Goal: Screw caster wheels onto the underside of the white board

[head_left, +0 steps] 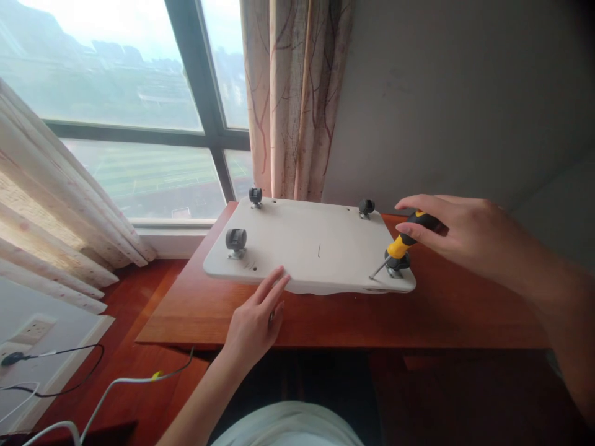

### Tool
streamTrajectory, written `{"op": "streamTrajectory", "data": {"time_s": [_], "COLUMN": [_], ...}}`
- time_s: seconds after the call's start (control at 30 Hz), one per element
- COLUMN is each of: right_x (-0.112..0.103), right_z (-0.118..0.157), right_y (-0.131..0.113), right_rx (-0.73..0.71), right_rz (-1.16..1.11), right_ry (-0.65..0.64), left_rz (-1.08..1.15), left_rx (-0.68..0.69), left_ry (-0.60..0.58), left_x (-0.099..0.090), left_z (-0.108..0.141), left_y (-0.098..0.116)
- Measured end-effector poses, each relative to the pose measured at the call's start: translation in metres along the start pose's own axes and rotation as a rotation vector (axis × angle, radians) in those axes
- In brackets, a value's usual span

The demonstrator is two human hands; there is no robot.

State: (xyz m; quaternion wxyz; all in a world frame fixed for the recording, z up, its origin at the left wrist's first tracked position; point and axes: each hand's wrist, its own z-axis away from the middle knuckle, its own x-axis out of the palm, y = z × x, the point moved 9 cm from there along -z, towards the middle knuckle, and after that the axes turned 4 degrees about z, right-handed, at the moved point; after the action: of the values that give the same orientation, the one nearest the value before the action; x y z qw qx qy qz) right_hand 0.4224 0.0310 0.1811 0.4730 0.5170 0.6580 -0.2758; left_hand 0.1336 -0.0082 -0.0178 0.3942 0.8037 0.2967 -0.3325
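A white board (297, 238) with rounded corners lies on the wooden table, its casters pointing up. Dark casters stand at its corners: one at the near left (236, 240), one at the far left (255, 196), one at the far right (367, 207). Another near-right caster (398, 262) is partly behind the screwdriver. My right hand (441, 223) grips a yellow and black screwdriver (396, 246), tilted, with its tip at the board's near-right edge. My left hand (258, 313) rests its outstretched fingers on the board's near edge, holding nothing.
The reddish wooden table (455, 310) extends to the right of the board. Behind it hang a patterned curtain (292, 93) and a grey wall (455, 93). At the lower left, a white cable (125, 381) runs by the table, below a wall socket (35, 328).
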Motion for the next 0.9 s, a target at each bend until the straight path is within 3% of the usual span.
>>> {"op": "streamTrajectory", "data": {"time_s": [0.2, 0.33, 0.43, 0.6, 0.9], "right_x": [0.001, 0.007, 0.005, -0.001, -0.002], "right_z": [0.0, -0.003, -0.003, 0.0, 0.003], "right_y": [0.003, 0.012, 0.018, 0.016, 0.012], "right_rx": [-0.09, -0.018, 0.038, -0.016, -0.052], "right_rz": [-0.275, -0.376, -0.283, -0.1, -0.124], "right_ry": [-0.144, -0.203, -0.123, 0.05, 0.097], "left_rz": [0.007, 0.014, 0.016, 0.014, -0.057], "left_rx": [0.013, 0.009, 0.003, 0.015, 0.023], "left_ry": [-0.013, -0.012, -0.006, -0.006, -0.022], "left_x": [0.001, 0.002, 0.002, 0.002, 0.003], "left_z": [0.001, 0.001, 0.001, 0.002, 0.002], "left_y": [-0.001, -0.001, -0.002, 0.0, 0.003]}}
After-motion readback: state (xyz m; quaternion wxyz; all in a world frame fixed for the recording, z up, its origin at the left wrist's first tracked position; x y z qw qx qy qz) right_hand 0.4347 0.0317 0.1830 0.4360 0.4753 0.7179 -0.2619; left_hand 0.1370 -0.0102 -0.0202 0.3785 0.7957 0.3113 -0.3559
